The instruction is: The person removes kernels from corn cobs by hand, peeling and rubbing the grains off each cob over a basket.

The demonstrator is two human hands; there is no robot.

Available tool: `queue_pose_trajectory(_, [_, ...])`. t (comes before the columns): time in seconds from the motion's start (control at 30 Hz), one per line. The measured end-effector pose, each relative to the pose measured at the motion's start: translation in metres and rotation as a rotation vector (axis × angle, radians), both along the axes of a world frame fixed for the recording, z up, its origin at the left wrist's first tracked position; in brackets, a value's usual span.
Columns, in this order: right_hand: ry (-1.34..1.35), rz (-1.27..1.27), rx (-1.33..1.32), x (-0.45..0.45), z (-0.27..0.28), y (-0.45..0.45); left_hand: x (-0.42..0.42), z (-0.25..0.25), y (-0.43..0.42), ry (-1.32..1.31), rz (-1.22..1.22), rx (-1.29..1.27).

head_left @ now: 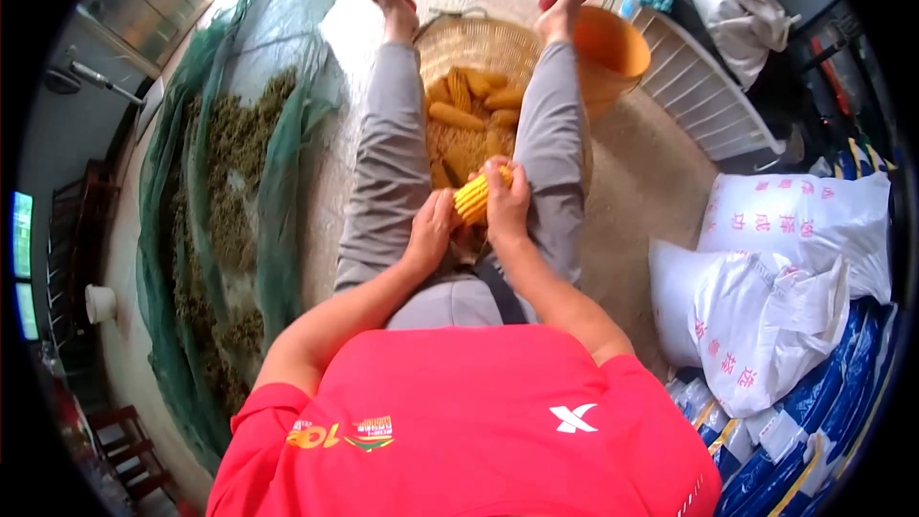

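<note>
Left hand (434, 222) and right hand (510, 199) were both pinching one cob (471, 201) on my feed, fingers curled round it, right at the near side of the basket (517, 42), where I saw more cobs (457, 117) piled between the legs (383, 158).

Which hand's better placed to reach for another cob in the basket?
Probably the right hand: it sits farther forward, nearer the loose cobs in the basket. The left hand is farther back, also on the held cob, so it could keep hold.
</note>
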State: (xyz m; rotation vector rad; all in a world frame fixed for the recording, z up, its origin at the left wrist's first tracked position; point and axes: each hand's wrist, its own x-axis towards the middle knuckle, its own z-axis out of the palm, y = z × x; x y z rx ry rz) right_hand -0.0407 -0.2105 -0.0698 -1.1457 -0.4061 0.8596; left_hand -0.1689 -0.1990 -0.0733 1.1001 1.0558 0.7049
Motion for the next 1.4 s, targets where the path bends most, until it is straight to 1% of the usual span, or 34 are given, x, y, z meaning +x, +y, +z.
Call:
queue_pose_trajectory(0.03, [0.073, -0.001, 0.047, 0.002, 0.001, 0.000, 0.001, -0.010, 0.005, 0.011, -0.035, 0.110])
queue_pose_trajectory(0.07, [0.114, -0.054, 0.015, 0.004, 0.002, 0.001, 0.000, -0.021, 0.004, 0.026, -0.076, 0.206])
queue_pose_trajectory(0.1, [0.149, -0.064, 0.001, 0.008, 0.001, 0.002, 0.002, -0.023, 0.003, -0.017, -0.088, 0.183])
queue_pose_trajectory(0.13, [0.172, -0.047, 0.059, 0.010, 0.000, 0.004, 0.006, -0.018, 0.003, -0.064, -0.097, 0.171])
queue_pose_trajectory(0.2, [0.229, -0.050, 0.055, 0.015, 0.005, 0.008, 0.016, 0.012, 0.000, -0.138, -0.068, 0.110])
queue_pose_trajectory(0.23, [0.239, -0.055, 0.048, 0.018, 0.009, 0.010, 0.021, 0.013, 0.000, -0.215, -0.039, 0.017])
queue_pose_trajectory(0.27, [0.246, -0.063, 0.046, 0.020, 0.011, 0.013, 0.025, 0.012, 0.002, -0.200, -0.045, 0.018])
queue_pose_trajectory(0.33, [0.229, -0.089, 0.055, 0.022, 0.010, 0.022, 0.031, 0.007, 0.010, -0.153, -0.031, 0.104])
queue_pose_trajectory(0.4, [0.207, -0.110, 0.054, 0.024, 0.006, 0.029, 0.036, -0.007, 0.019, -0.136, -0.018, 0.089])
queue_pose_trajectory(0.47, [0.141, -0.108, 0.061, 0.025, 0.000, 0.034, 0.039, -0.017, 0.024, 0.010, 0.053, 0.149])
queue_pose_trajectory(0.5, [0.125, -0.114, 0.047, 0.025, -0.003, 0.035, 0.040, -0.014, 0.022, 0.012, 0.070, 0.088])
queue_pose_trajectory(0.53, [0.130, -0.112, 0.038, 0.023, -0.006, 0.034, 0.040, -0.015, 0.021, 0.018, 0.071, 0.079])
queue_pose_trajectory(0.6, [0.065, -0.067, 0.021, 0.022, -0.011, 0.033, 0.040, -0.014, 0.020, -0.029, 0.109, -0.080])
queue_pose_trajectory(0.63, [0.068, -0.066, 0.014, 0.022, -0.014, 0.032, 0.039, -0.013, 0.020, -0.026, 0.111, -0.088])
queue_pose_trajectory(0.7, [0.091, -0.027, 0.047, 0.022, -0.015, 0.032, 0.035, -0.010, 0.022, -0.068, 0.064, -0.207])
queue_pose_trajectory(0.73, [0.093, -0.026, 0.043, 0.022, -0.014, 0.031, 0.034, -0.008, 0.021, -0.066, 0.066, -0.211])
queue_pose_trajectory(0.8, [0.192, -0.037, 0.068, 0.024, -0.011, 0.030, 0.033, -0.003, 0.021, -0.166, 0.061, -0.243])
queue_pose_trajectory(0.87, [0.180, -0.043, 0.083, 0.025, -0.017, 0.029, 0.028, 0.000, 0.021, -0.201, 0.028, -0.244])
queue_pose_trajectory(0.93, [0.162, -0.057, 0.075, 0.026, -0.017, 0.028, 0.025, 0.004, 0.020, -0.314, -0.064, -0.344])
queue_pose_trajectory(0.97, [0.160, -0.060, 0.079, 0.026, -0.016, 0.027, 0.024, 0.003, 0.019, -0.316, -0.068, -0.341])
queue_pose_trajectory(1.03, [0.170, -0.058, 0.079, 0.026, -0.014, 0.026, 0.022, -0.001, 0.015, -0.103, -0.198, -0.116])
queue_pose_trajectory(1.17, [0.211, -0.070, 0.072, 0.027, -0.012, 0.026, 0.020, -0.003, 0.014, -0.161, -0.187, -0.115])
queue_pose_trajectory(1.27, [0.201, -0.083, 0.066, 0.027, -0.012, 0.027, 0.021, -0.004, 0.015, -0.178, -0.189, -0.103])
queue_pose_trajectory(1.33, [0.156, -0.116, 0.054, 0.025, -0.015, 0.030, 0.024, -0.008, 0.016, -0.210, -0.137, -0.127])
queue_pose_trajectory(1.4, [0.141, -0.136, 0.058, 0.025, -0.017, 0.034, 0.028, -0.012, 0.019, -0.171, -0.117, -0.104])
